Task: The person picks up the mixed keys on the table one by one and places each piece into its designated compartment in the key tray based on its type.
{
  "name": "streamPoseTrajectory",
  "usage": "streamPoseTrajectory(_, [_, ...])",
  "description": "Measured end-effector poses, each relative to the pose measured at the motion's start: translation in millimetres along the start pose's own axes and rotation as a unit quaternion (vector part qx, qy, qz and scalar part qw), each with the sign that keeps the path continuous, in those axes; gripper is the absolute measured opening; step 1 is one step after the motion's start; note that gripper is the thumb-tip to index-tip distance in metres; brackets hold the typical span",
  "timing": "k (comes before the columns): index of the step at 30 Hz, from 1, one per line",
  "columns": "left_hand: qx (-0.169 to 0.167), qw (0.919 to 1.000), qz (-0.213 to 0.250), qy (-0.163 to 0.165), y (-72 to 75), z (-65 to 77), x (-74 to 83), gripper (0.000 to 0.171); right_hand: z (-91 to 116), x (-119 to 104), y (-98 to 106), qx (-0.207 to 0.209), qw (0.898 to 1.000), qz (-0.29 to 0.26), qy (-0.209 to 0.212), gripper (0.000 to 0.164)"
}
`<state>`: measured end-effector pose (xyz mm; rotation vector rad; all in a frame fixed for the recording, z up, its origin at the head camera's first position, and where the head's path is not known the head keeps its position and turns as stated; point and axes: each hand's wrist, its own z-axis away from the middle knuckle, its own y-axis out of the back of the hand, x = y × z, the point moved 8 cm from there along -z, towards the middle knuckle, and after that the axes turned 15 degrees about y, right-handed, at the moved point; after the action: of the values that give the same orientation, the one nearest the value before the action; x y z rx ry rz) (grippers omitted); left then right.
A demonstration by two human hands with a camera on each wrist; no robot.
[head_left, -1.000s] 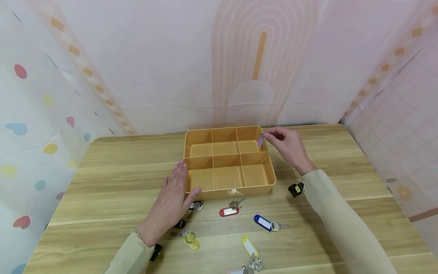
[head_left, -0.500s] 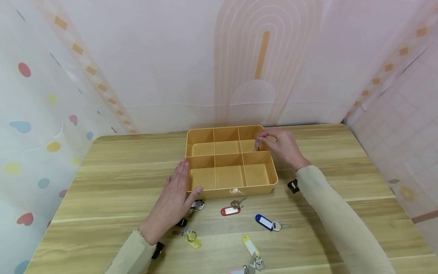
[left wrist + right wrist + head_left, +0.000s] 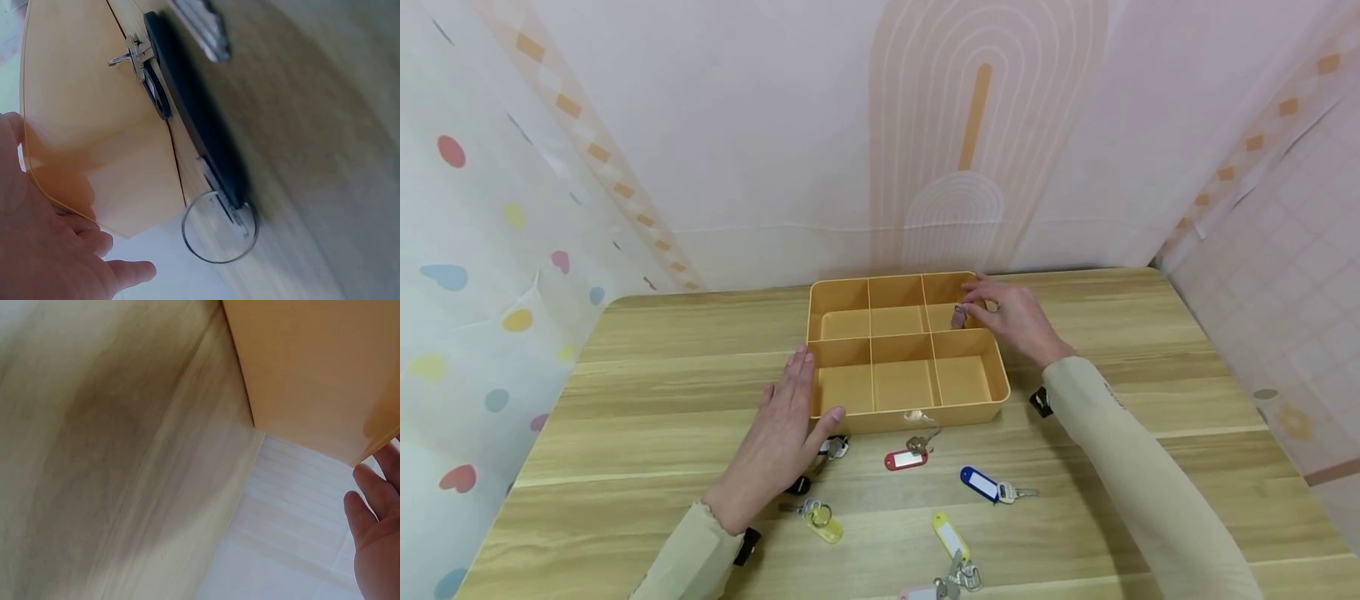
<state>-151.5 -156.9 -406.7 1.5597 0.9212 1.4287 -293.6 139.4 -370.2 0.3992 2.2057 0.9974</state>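
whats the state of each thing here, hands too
tray: upright, lidless
left hand: fingers straight, against tray
right hand: pinching purple tag
purple tag: held inside back right compartment
red tag: flat, label showing
blue tag: flat, label showing
right yellow tag: flat, label showing
left yellow tag: flat, ring over it
pink tag: partly out of frame
black tags: partly behind left hand in head view

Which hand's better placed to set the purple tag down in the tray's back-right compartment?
Likely right: the right hand pinches the purple tag at the back-right compartment. The left hand lies against the left side of the tray, away from the tag.
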Motion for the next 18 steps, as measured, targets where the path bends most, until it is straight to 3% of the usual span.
streamPoseTrajectory(9, [-0.003, 1.0000, 0.006, -0.002, -0.3, -0.1, 1.6, 0.085, 11, 3, 7, -0.039, 0.998, -0.013, -0.043, 0.045])
streamPoseTrajectory(18, [-0.004, 1.0000, 0.006, -0.003, 1.0, 0.5, 1.2, 0.085, 33, -25, 23, -0.034, 0.999, -0.014, -0.033, 0.057])
